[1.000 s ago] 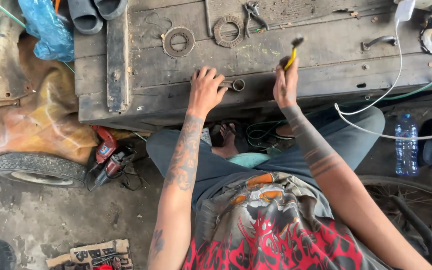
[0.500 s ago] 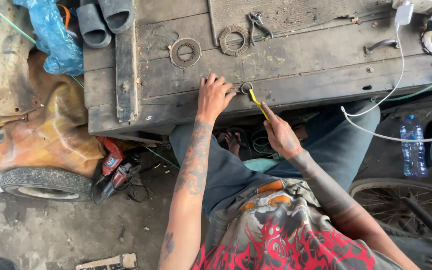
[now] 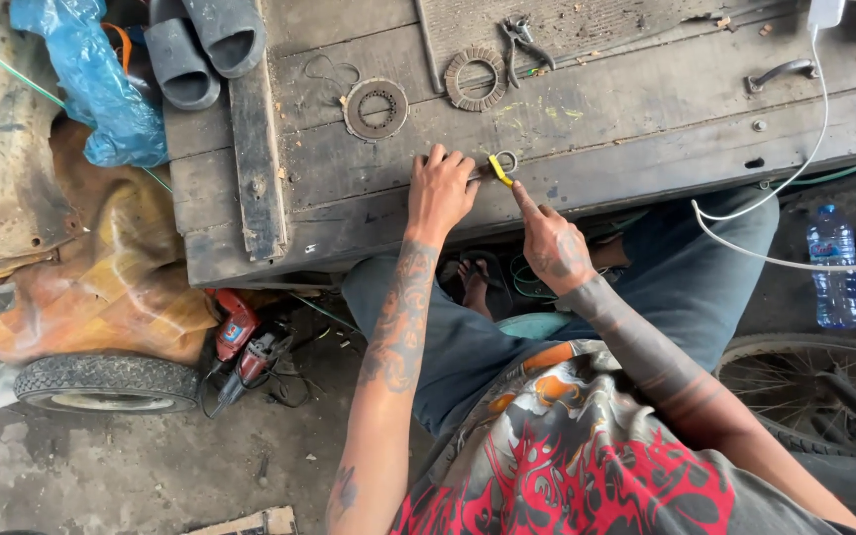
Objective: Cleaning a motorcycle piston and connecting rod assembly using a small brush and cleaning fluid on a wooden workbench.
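Note:
My left hand [image 3: 440, 190] presses down on a small metal ring part [image 3: 504, 161] near the front edge of the worn wooden workbench [image 3: 646, 119]. In my right hand [image 3: 550, 243] is a yellow-handled tool [image 3: 499, 169], its tip set against that ring, my forefinger stretched along the handle. Both forearms reach forward from my seated body. What the left fingers cover of the ring is hidden.
Farther back on the bench lie two round clutch-like discs [image 3: 375, 107] [image 3: 474, 77], pliers [image 3: 523, 38], a metal handle [image 3: 781, 71] and a white cable [image 3: 812, 129]. Grey slippers [image 3: 200, 45] and a blue bag [image 3: 91, 79] sit back left. Red power tools [image 3: 245, 342], a small tyre [image 3: 106, 381], a water bottle [image 3: 832, 267] and a bicycle wheel [image 3: 824, 381] are on the ground.
My right hand came down from a raised position at the bench and brought the yellow tool onto the ring beside my left hand. The left hand stayed on the part.

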